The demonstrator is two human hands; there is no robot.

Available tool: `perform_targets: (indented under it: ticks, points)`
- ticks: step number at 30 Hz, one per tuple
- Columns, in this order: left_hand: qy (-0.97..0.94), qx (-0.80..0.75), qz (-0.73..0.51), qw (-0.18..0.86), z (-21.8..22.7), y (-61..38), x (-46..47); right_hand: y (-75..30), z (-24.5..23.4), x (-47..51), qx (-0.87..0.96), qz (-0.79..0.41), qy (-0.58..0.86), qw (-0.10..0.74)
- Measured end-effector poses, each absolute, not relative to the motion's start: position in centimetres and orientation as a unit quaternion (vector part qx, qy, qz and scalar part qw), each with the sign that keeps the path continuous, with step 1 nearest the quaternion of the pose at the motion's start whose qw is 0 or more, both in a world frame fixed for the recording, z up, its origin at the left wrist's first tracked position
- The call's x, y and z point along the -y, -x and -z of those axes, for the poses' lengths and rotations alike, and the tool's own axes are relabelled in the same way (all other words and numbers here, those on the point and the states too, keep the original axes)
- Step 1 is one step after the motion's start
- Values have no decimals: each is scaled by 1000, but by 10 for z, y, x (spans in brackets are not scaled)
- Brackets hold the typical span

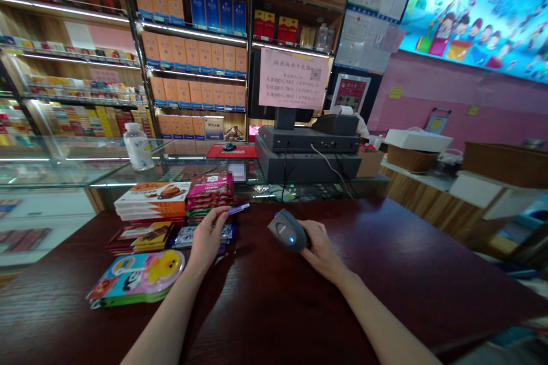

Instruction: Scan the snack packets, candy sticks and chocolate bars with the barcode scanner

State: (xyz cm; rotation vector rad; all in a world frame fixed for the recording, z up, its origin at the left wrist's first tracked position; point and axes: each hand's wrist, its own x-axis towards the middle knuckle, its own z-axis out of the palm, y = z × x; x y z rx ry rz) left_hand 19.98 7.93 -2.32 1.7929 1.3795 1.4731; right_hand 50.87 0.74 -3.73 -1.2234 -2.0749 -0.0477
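My left hand (208, 238) pinches a thin purple packet (238, 209) by its near end, holding it just above the dark wooden counter (299, 308). My right hand (319, 248) grips a grey handheld barcode scanner (288, 232) with a blue light lit on its top; its head points left toward the purple packet. A short gap separates scanner and packet. Under and beside my left hand lie flat snack packets, one blue and white (187, 236).
Stacks of orange boxes (150, 199) and pink-red packets (210, 189) sit at the counter's far left, with a duck-printed packet (137, 276) nearer. A cash register with monitor (306, 151) stands behind on a glass case. A plastic bottle (137, 146) and shelves of cartons lie beyond.
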Motion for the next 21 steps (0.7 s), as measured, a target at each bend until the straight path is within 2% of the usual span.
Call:
perform_targets:
  ticks: [8, 15, 21]
  points:
    - [-647, -491, -540, 218, 22, -201, -78, -500, 27, -6, 808, 29, 486, 332]
    - [-651, -495, -532, 222, 20, -202, -76, -491, 22, -1, 828, 82, 471, 294]
    - [-655, -491, -530, 220, 21, -202, -77, -489, 21, 1, 820, 85, 476, 305]
